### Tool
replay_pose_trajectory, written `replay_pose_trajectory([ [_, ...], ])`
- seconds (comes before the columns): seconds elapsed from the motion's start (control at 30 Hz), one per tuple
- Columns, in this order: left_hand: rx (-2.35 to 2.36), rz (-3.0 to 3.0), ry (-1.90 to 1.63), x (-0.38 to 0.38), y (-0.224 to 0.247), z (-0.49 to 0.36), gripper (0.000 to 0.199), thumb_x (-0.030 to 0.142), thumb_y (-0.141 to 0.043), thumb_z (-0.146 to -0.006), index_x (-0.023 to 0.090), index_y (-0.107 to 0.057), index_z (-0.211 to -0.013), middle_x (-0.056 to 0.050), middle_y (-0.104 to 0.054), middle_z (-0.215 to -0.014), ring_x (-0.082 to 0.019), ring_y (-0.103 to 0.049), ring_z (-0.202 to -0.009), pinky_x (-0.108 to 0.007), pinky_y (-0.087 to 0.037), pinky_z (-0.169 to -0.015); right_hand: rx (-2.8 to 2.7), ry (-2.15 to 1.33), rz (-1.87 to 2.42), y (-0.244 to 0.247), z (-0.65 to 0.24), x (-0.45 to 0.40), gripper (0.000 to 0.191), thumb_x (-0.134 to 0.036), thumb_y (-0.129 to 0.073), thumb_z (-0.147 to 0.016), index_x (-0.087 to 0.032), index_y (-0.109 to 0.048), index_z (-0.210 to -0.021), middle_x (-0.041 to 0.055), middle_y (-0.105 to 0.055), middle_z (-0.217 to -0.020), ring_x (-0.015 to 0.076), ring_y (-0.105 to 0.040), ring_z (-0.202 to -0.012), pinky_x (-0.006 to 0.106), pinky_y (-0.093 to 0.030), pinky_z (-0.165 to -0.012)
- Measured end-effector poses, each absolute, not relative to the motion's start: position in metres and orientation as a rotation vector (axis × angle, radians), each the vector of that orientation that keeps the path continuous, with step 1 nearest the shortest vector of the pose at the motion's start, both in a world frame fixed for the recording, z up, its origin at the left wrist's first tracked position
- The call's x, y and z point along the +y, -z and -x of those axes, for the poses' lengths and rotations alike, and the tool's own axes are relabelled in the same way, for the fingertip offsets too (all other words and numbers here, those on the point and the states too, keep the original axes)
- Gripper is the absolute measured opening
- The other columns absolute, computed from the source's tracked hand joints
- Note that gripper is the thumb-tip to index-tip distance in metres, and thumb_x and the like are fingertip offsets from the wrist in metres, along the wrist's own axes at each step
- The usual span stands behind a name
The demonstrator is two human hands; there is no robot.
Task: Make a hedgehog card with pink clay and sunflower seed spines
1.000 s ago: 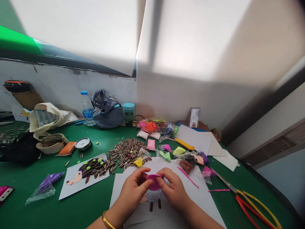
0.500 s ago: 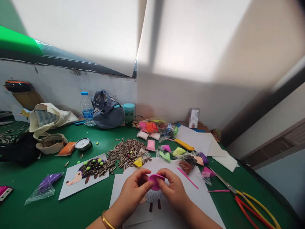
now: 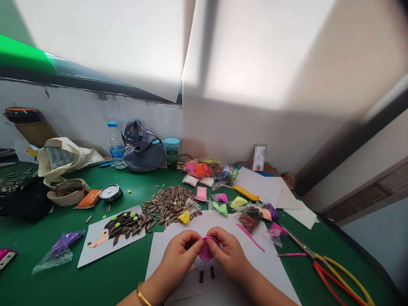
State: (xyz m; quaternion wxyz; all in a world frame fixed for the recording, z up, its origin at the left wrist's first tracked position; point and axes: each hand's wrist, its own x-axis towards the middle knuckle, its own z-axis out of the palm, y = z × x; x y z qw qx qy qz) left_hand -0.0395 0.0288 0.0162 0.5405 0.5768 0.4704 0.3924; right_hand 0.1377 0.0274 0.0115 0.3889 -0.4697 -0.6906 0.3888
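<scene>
Between my two hands is a flat round piece of pink modelling clay [image 3: 206,251]. My left hand [image 3: 181,255] pinches its left edge between thumb and fingers, and my right hand [image 3: 228,250] pinches its right edge. The clay is held just above a white sheet of paper [image 3: 172,293]. On that sheet, partly behind the hands, is a clay sheep figure [image 3: 204,266] with a pale, curly-textured body and two dark brown legs. A thin pink clay strip [image 3: 250,238] lies on the paper to the right of my right hand.
A heap of sunflower seeds [image 3: 172,202] lies beyond the paper. On the left is a hedgehog picture [image 3: 102,246] made with seeds. Scissors [image 3: 315,256] with red and yellow handles lie at the right. Bagged clay, a yellow-handled knife [image 3: 245,193] and a blue-grey bag [image 3: 143,153] are farther back.
The pink clay disc has tilted, so its flat face now hangs lower toward me. Both hands have drawn slightly closer together along its upper edge.
</scene>
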Motion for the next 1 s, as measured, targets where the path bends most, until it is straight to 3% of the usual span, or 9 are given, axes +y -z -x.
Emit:
replay_pose_trajectory([
  [0.17, 1.080, -1.349, -0.968, 0.030, -0.016, 0.040, 0.031, 0.046, -0.069, -0.079, 0.018, -0.069, -0.091, -0.006, -0.069, -0.087, -0.021, -0.062, -0.081, -0.030, -0.050, -0.074, -1.709, -0.938, 1.197, -0.010, -0.139, 0.027, 0.017, -0.033, -0.052, -0.092, -0.020, -0.062, -0.086, 0.0009, -0.064, -0.078, 0.0151, -0.058, -0.072, 0.025, -0.045, -0.067],
  [0.37, 1.128, -1.333, -0.944, 0.031, -0.010, 0.043, 0.030, 0.047, -0.069, -0.078, 0.018, -0.069, -0.079, -0.003, -0.066, -0.076, -0.019, -0.059, -0.072, -0.028, -0.047, -0.066, -1.720, -0.975, 1.200, -0.012, -0.137, 0.027, 0.013, -0.032, -0.061, -0.085, -0.020, -0.063, -0.092, 0.0010, -0.066, -0.083, 0.0163, -0.060, -0.075, 0.025, -0.046, -0.069],
  [0.53, 1.058, -1.276, -0.968, 0.032, -0.011, 0.044, 0.029, 0.044, -0.071, -0.077, 0.018, -0.071, -0.089, -0.006, -0.071, -0.088, -0.022, -0.063, -0.083, -0.031, -0.049, -0.077, -1.719, -1.006, 1.202, -0.012, -0.136, 0.028, 0.014, -0.031, -0.059, -0.086, -0.020, -0.064, -0.093, 0.0013, -0.067, -0.085, 0.0164, -0.060, -0.077, 0.025, -0.045, -0.071],
  [0.77, 1.118, -1.263, -1.007, 0.035, -0.008, 0.044, 0.028, 0.046, -0.072, -0.075, 0.018, -0.069, -0.079, -0.004, -0.066, -0.077, -0.020, -0.059, -0.075, -0.029, -0.047, -0.070, -1.726, -0.986, 1.201, -0.011, -0.138, 0.029, 0.013, -0.032, -0.058, -0.087, -0.020, -0.063, -0.092, 0.0005, -0.065, -0.083, 0.0158, -0.058, -0.076, 0.025, -0.044, -0.070],
  [1.0, 1.033, -1.190, -1.014, 0.035, -0.003, 0.042, 0.034, 0.042, -0.078, -0.071, 0.018, -0.067, -0.093, -0.005, -0.068, -0.087, -0.021, -0.062, -0.082, -0.031, -0.049, -0.075, -1.655, -1.002, 1.218, -0.007, -0.139, 0.032, 0.015, -0.034, -0.057, -0.089, -0.020, -0.063, -0.093, 0.0014, -0.065, -0.084, 0.0167, -0.059, -0.078, 0.026, -0.046, -0.071],
])
